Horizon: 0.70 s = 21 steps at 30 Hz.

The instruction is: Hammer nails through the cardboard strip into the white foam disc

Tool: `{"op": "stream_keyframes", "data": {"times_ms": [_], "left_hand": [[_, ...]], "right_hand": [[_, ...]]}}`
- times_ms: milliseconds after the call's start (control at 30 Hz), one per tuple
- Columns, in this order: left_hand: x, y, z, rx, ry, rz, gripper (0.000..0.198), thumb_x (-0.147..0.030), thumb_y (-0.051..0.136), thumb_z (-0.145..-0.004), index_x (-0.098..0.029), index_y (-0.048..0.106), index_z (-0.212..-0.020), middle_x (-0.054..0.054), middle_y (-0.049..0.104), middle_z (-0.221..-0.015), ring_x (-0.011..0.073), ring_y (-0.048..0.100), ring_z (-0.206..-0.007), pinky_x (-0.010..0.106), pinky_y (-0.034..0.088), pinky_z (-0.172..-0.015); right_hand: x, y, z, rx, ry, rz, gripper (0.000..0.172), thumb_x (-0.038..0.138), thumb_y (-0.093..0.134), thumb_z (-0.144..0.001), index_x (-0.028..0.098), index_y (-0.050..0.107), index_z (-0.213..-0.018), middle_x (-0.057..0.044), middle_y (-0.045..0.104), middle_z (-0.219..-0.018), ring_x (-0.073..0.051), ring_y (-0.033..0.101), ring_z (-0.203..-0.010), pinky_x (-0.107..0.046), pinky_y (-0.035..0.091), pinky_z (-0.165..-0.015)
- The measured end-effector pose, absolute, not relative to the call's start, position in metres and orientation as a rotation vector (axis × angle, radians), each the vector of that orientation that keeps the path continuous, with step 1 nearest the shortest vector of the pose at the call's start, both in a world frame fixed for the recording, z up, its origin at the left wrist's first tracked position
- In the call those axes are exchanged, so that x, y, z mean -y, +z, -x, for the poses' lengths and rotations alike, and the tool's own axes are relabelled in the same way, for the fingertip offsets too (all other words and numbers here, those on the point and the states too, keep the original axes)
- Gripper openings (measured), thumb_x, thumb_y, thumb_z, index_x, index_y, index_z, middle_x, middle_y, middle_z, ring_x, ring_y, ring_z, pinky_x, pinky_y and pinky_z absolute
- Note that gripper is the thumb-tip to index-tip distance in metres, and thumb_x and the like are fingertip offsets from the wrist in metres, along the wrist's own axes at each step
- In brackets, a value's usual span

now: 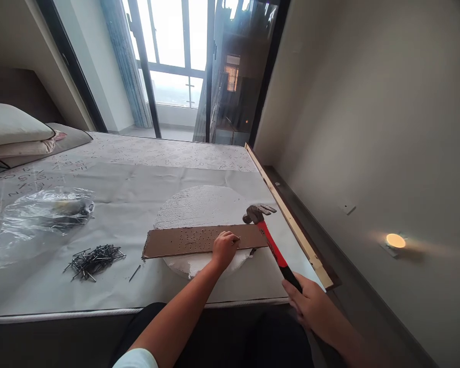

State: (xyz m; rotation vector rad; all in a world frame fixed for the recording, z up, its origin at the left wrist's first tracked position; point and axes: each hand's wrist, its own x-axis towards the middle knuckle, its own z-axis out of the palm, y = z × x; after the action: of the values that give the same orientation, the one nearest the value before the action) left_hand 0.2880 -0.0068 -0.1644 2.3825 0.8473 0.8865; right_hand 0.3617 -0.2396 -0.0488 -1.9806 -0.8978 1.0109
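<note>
My left hand [225, 249] rests on a brown board [159, 244], its fingers pinched around a small nail near the board's right part. Rows of small holes or nail heads mark the middle of this board. Beneath it lies a round white foam disc [199, 204], with crumbled edges at the front. In my right hand [308, 302] is a claw hammer [273, 243], gripped by the black end of its red and black handle. The hammer's head is raised close to the board's right end. To the left sit a pile of nails [95, 261] and a single loose nail [134, 273].
A clear plastic bag [48, 209] with dark contents lies at the left on the sheet-covered mattress [122, 179]. Pillows [17, 125] are stacked at the far left. A wooden rail [287, 209] runs along the right edge, beside the wall [368, 128] with a small lit lamp [395, 240].
</note>
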Motion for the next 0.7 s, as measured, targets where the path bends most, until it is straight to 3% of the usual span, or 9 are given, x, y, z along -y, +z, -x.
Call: {"op": "stream_keyframes", "data": {"times_ms": [300,700], "left_hand": [[0.007,-0.164,-0.286,-0.873,0.862,-2.416,0.012,-0.020,0.059,-0.077,-0.020,0.070,-0.072,0.003,0.064,-0.073,0.0144,0.057,-0.075,0.025,0.041,-0.067],[0.004,-0.162,-0.286,-0.879,0.795,-2.439,0.015,-0.022,0.057,-0.079,-0.020,0.069,-0.072,0.002,0.064,-0.074,0.0145,0.056,-0.075,0.025,0.039,-0.067]], "right_hand": [[0.239,-0.053,-0.353,0.997,0.924,2.059,0.036,0.051,0.035,-0.085,0.021,0.044,-0.067,0.007,0.037,-0.048,-0.011,0.039,-0.041,-0.024,0.035,-0.046],[0.244,-0.052,-0.350,0.969,0.916,2.045,0.040,0.056,0.033,-0.085,0.021,0.043,-0.068,0.008,0.032,-0.049,-0.008,0.029,-0.038,-0.021,0.028,-0.038]]}}
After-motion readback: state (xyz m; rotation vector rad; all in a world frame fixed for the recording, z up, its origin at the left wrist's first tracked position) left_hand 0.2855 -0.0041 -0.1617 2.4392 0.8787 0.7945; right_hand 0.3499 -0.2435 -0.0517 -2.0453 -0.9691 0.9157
